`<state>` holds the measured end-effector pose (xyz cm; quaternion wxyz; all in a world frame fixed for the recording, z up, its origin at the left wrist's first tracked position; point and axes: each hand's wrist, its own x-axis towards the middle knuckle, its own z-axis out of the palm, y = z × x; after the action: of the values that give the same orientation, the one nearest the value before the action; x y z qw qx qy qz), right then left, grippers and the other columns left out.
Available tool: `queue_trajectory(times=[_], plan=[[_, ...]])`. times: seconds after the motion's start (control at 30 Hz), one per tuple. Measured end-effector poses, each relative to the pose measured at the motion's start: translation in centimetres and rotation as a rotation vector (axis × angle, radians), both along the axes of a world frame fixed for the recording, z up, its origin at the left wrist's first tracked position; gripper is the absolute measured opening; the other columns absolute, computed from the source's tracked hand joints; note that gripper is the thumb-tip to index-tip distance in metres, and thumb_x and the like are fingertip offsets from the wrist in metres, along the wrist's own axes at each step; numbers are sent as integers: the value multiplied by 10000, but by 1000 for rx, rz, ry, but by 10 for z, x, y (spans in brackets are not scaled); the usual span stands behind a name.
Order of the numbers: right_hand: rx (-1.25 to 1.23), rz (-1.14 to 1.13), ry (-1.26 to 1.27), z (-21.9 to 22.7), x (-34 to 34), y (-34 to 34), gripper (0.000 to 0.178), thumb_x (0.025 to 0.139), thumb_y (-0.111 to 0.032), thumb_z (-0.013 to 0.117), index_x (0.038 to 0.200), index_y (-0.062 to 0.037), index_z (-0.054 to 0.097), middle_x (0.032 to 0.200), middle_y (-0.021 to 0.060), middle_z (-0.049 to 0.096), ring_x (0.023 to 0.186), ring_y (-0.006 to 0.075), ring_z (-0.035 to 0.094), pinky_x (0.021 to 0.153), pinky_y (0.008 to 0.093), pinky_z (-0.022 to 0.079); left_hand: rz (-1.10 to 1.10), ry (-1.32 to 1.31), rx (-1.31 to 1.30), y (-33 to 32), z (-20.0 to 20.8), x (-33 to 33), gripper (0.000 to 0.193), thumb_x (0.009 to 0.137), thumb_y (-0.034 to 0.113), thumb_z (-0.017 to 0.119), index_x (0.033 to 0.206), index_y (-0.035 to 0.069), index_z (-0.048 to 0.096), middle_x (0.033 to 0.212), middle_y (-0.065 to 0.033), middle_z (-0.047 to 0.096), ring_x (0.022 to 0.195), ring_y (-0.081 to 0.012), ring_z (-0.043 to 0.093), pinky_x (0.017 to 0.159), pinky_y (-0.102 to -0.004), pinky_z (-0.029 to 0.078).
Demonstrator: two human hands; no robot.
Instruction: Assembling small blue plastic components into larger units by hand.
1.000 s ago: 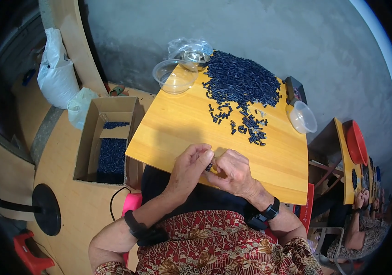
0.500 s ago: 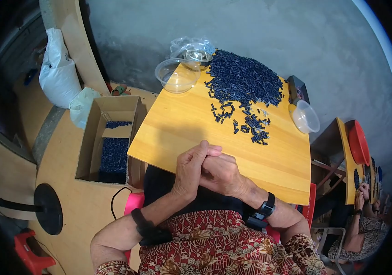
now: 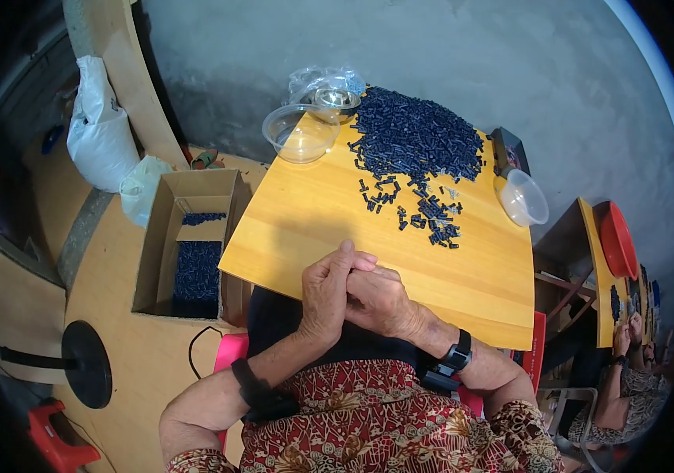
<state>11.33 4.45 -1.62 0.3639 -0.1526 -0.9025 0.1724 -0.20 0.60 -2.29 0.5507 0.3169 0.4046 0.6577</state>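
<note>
My left hand (image 3: 323, 298) and my right hand (image 3: 384, 297) are clasped together over the near edge of the yellow wooden table (image 3: 463, 272). The left thumb points up along the top of the clasp. Both hands have bent fingers pressed against each other, and the insides of the palms are hidden. No object shows between them. Beyond them, a large heap of small dark blue, tube-like parts (image 3: 412, 134) covers the far part of the tabletop. Nearer to me lies a looser scatter of the same parts (image 3: 435, 217).
A clear plastic bowl (image 3: 300, 146) and a metal bowl (image 3: 335, 99) stand far left; another clear tub (image 3: 523, 199) sits at the right edge. Left on the floor is a cardboard box (image 3: 155, 272) holding dark parts. At right, another person's hands (image 3: 627, 333) work near a red basin (image 3: 617, 240).
My hands stay clasped in the same place. The whole view has shifted very slightly; the heap and bowls look undisturbed.
</note>
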Motion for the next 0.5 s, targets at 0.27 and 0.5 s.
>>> queue_trajectory(times=[0.27, 0.5], plan=[[-131, -162, 124, 3, 3, 7, 267, 703, -35, 753, 913, -21, 587, 702, 72, 554, 634, 219, 578, 563, 319, 465, -91, -174, -107, 1, 3, -20, 345, 1006, 332, 409, 1037, 36, 584, 987, -75, 608, 922, -131, 560, 816, -290, 458], [-129, -215, 191, 9, 1, 8, 232, 723, -16, 733, 888, -20, 569, 695, 46, 540, 622, 176, 558, 566, 292, 454, -83, -89, -200, -2, 5, -24, 237, 977, 294, 502, 955, 74, 586, 929, -31, 616, 864, -100, 574, 757, -271, 480]])
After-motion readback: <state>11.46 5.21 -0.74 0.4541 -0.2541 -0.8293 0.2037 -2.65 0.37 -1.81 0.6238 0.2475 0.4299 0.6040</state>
